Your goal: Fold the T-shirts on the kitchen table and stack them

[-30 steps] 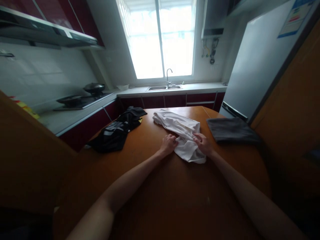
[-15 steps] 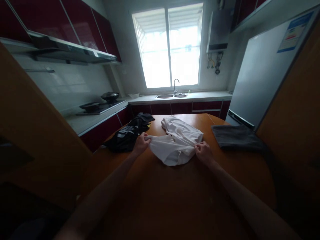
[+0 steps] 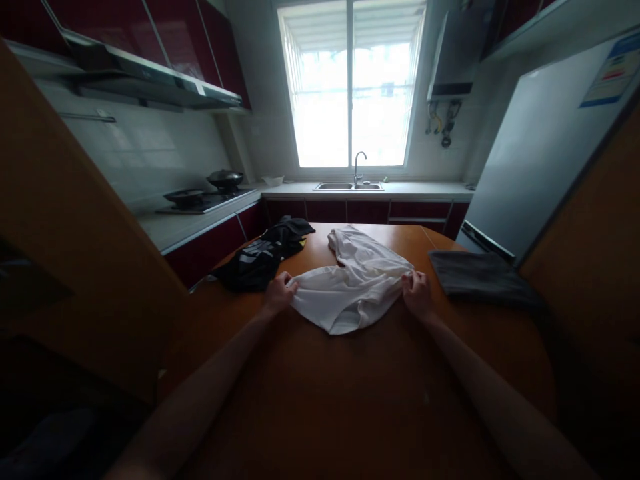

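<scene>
Now the left hand [image 3: 277,293] and right hand [image 3: 417,295] each have fingers clamped on an end of the white garment [image 3: 353,287], which lies stretched crosswise between them on the desk [image 3: 350,400], equally near both.

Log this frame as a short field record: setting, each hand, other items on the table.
setting: kitchen, wooden table
left hand: grips left edge of white garment
right hand: grips its right edge
garment state: spread between hands, partly rumpled, lying on table
left of it: black garment, heaped
right of it: grey cloth, folded flat
</scene>
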{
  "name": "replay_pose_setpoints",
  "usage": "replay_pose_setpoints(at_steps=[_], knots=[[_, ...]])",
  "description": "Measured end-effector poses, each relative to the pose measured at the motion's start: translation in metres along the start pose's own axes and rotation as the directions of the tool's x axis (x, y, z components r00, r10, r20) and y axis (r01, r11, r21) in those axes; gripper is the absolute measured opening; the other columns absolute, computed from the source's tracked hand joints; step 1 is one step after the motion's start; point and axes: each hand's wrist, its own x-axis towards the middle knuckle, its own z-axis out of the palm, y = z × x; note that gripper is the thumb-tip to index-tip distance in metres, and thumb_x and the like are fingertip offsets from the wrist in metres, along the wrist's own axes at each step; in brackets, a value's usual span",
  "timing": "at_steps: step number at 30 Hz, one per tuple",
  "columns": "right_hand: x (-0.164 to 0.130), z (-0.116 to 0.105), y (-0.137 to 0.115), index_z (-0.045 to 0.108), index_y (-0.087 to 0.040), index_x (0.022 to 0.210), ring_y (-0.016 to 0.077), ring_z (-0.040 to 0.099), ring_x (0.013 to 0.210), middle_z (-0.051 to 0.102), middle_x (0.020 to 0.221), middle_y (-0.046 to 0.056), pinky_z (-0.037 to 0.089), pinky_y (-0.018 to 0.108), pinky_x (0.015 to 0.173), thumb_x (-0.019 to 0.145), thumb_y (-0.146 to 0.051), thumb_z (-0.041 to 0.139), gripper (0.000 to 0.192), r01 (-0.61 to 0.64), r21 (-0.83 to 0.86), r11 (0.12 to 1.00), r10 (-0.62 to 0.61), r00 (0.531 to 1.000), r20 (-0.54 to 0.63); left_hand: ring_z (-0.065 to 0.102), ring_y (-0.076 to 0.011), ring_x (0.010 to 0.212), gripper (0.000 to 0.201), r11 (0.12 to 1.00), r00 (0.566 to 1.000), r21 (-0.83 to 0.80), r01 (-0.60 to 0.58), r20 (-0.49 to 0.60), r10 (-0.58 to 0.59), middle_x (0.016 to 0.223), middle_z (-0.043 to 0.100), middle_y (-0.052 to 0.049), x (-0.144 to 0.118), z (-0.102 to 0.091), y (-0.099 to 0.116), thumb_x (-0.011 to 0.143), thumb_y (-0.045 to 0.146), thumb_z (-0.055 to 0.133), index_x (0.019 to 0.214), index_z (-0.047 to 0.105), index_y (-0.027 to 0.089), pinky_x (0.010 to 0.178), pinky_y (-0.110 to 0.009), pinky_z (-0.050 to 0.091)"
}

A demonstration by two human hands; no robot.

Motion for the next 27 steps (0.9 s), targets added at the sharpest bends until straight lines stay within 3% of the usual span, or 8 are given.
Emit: replay_pose_setpoints(at_steps=[3, 8, 12, 14, 16, 19, 23, 27], knots=[[0.001, -0.018, 0.010, 0.066, -0.007, 0.116, 0.0342, 0.056, 0.112, 0.059, 0.115, 0.023, 0.043, 0.045, 0.103, 0.094, -0.044, 0.038, 0.051, -0.077, -0.085, 0.993, 0.069, 0.994, -0.088, 0.066, -0.0217, 0.080, 0.016, 0.996, 0.993, 0.031, 0.082, -0.086, -0.079, 0.086, 0.070, -0.004, 0.004, -0.023, -0.015, 0.086, 0.036, 0.058, 0.093, 0.060, 0.022, 0.066, -0.026, 0.042], [0.001, -0.045, 0.020, 0.066, -0.001, 0.114, 0.0378, 0.057, 0.109, 0.059, 0.114, 0.028, 0.045, 0.047, 0.098, 0.090, -0.040, 0.048, 0.049, -0.101, -0.285, 0.953, 0.087, 0.994, -0.062, 0.068, -0.0249, 0.091, 0.019, 0.971, 0.990, 0.198, 0.135, -0.056, -0.126, 0.099, 0.070, -0.009, 0.001, -0.040, -0.036, 0.087, 0.030, 0.059, 0.104, 0.062, 0.020, 0.075, -0.029, 0.048], [-0.006, -0.045, 0.004, 0.064, -0.011, 0.125, 0.0330, 0.055, 0.116, 0.061, 0.125, 0.020, 0.043, 0.044, 0.102, 0.093, -0.038, 0.049, 0.044, 0.184, -0.215, 0.959, -0.177, 0.983, 0.051, 0.061, -0.0299, 0.111, 0.032, 0.949, 0.975, 0.294, -0.114, -0.150, 0.164, 0.119, 0.062, -0.013, -0.010, -0.026, -0.023, 0.085, 0.026, 0.063, 0.116, 0.064, 0.019, 0.095, -0.038, 0.049], [-0.015, -0.036, -0.010, 0.063, -0.018, 0.128, 0.0320, 0.054, 0.119, 0.062, 0.128, 0.015, 0.042, 0.044, 0.100, 0.093, -0.038, 0.053, 0.041, 0.306, -0.204, 0.930, -0.275, 0.947, 0.169, 0.062, -0.0276, 0.107, 0.028, 0.932, 0.947, 0.201, -0.302, -0.050, 0.318, 0.114, 0.063, -0.010, -0.020, -0.015, -0.008, 0.088, 0.028, 0.062, 0.115, 0.065, 0.020, 0.096, -0.038, 0.049], [-0.022, -0.027, -0.022, 0.068, -0.021, 0.116, 0.0312, 0.058, 0.113, 0.068, 0.118, 0.013, 0.043, 0.043, 0.095, 0.093, -0.034, 0.055, 0.030, 0.330, -0.244, 0.912, -0.255, 0.921, 0.294, 0.064, -0.0242, 0.099, 0.023, 0.891, 0.889, 0.053, -0.451, 0.109, 0.444, 0.108, 0.065, -0.007, -0.031, -0.005, 0.006, 0.090, 0.034, 0.061, 0.109, 0.067, 0.022, 0.091, -0.036, 0.052], [-0.022, -0.024, -0.028, 0.071, -0.019, 0.091, 0.0284, 0.064, 0.096, 0.072, 0.097, 0.012, 0.044, 0.039, 0.085, 0.093, -0.028, 0.052, 0.021, 0.249, -0.305, 0.919, -0.141, 0.932, 0.334, 0.065, -0.0235, 0.098, 0.027, 0.845, 0.811, -0.039, -0.534, 0.257, 0.525, 0.110, 0.065, -0.006, -0.043, 0.006, 0.016, 0.087, 0.039, 0.066, 0.109, 0.069, 0.023, 0.087, -0.035, 0.053], [-0.002, -0.045, -0.006, 0.068, -0.020, 0.090, 0.0268, 0.067, 0.083, 0.072, 0.090, 0.013, 0.044, 0.034, 0.070, 0.090, -0.030, 0.051, 0.020, -0.046, -0.211, 0.976, 0.065, 0.994, 0.085, 0.066, -0.0208, 0.092, 0.029, 0.862, 0.818, -0.039, -0.505, 0.298, 0.492, 0.108, 0.066, -0.005, -0.045, 0.008, 0.011, 0.084, 0.032, 0.066, 0.112, 0.069, 0.025, 0.082, -0.030, 0.052], [0.019, -0.074, 0.032, 0.067, -0.021, 0.087, 0.0281, 0.066, 0.078, 0.071, 0.084, 0.015, 0.046, 0.035, 0.065, 0.084, -0.031, 0.055, 0.016, -0.221, -0.116, 0.968, 0.216, 0.975, -0.059, 0.065, -0.0186, 0.089, 0.027, 0.834, 0.793, -0.099, -0.543, 0.267, 0.548, 0.108, 0.065, -0.004, -0.048, 0.006, 0.016, 0.087, 0.030, 0.063, 0.112, 0.069, 0.024, 0.080, -0.029, 0.051]])
